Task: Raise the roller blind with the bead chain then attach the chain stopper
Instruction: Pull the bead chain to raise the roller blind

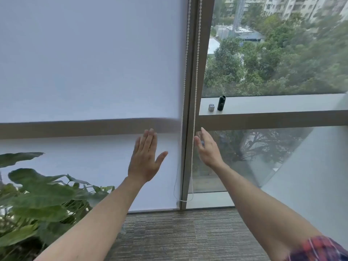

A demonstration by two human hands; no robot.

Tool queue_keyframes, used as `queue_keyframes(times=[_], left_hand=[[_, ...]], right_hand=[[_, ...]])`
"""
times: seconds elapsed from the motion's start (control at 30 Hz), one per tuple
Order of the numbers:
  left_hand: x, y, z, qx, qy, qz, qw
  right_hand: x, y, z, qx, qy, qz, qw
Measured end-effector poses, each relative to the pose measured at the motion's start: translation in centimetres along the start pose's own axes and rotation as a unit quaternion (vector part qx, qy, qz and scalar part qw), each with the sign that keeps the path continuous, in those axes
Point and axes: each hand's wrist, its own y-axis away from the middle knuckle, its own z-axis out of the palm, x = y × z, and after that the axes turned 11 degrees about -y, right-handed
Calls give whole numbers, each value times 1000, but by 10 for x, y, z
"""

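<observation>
My left hand (146, 159) is raised in front of the roller blind (90, 63), fully open, fingers straight and together, thumb spread to the right. It grips nothing. Whether the palm touches the fabric cannot be told.

My right hand (207, 148) is raised just to the right of the window post (190, 110), open, fingers extended and seen edge-on. It holds nothing. Its fingertips lie just beside the right strand of the bead chain (195, 95); contact cannot be confirmed.

The bead chain hangs as two strands along the window post, one on each side of it. The strands join in a loop at the bottom, near the floor edge of the glass. Both hands are at mid-height of the chain, well above the loop.

The roller blind covers the left pane from the top of the view down to the carpet (178, 232). A horizontal frame bar shows through it as a dark band just above my left hand.

The right pane is uncovered. On its ledge (273, 104) stand a small silver cylinder (211, 107) and, just beside it, a taller black cylinder (221, 103). Neither can be identified further.

A large-leaved plant (37, 194) stands at lower left. A plaid sleeve (318, 249) shows at my right upper arm.
</observation>
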Motion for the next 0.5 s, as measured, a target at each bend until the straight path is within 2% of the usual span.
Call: queue_keyframes(times=[0.17,0.33,0.43,0.5], left_hand=[[3,7,6,-41,23,34,998],[9,4,4,-63,120,48,990],[19,-5,-2,-73,185,29,980],[29,-13,-9,-58,243,10,968]], right_hand=[[-41,-33,-7,19,-144,12,989],[-58,-46,-12,10,-197,-36,980],[-55,-36,-4,12,-186,-68,980],[-50,-25,3,41,-164,-79,983]])
